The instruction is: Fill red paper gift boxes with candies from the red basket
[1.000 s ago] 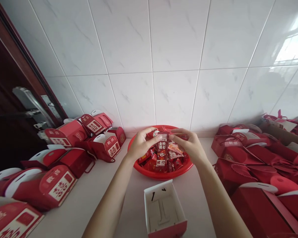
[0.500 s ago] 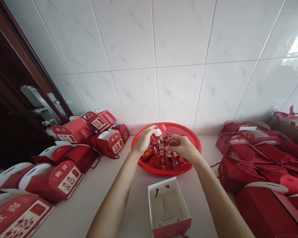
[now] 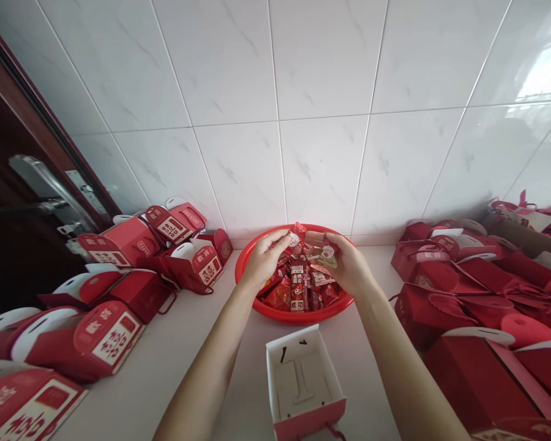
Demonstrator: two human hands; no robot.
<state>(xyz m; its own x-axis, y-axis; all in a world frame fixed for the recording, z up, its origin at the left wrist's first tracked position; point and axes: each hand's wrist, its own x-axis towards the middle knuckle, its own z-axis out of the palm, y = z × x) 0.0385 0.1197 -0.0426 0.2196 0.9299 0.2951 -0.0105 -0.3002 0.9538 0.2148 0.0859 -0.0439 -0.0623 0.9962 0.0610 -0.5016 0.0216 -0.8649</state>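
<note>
My left hand [image 3: 265, 260] is above the left side of a red plastic basket [image 3: 298, 316]. Its thumb and fingers pinch a red-wrapped candy [image 3: 294, 239] that has a round white label. On the basket's right side, my right hand [image 3: 351, 263] curls its fingers round a candy [image 3: 328, 252] with a similar round label; a pale green wrapper [image 3: 327, 261] shows beneath it. Several red-wrapped sweets fill the basket, among them an upright-facing red and white packet [image 3: 298, 288]. In front stands an open box [image 3: 310, 419], white inside with a red outer wall, holding no sweets.
Red gift boxes with white lettered panels [image 3: 114, 339] stand in rows on the left. More red boxes [image 3: 480, 373] crowd the right side. Behind the basket rises a white tiled wall [image 3: 321, 177]. A dark door with a metal handle [image 3: 41, 177] is at the far left.
My right hand has moved from reaching into the sweets to the basket's right side, now with a labelled candy in its fingers. My left hand keeps its candy. The view has shifted slightly.
</note>
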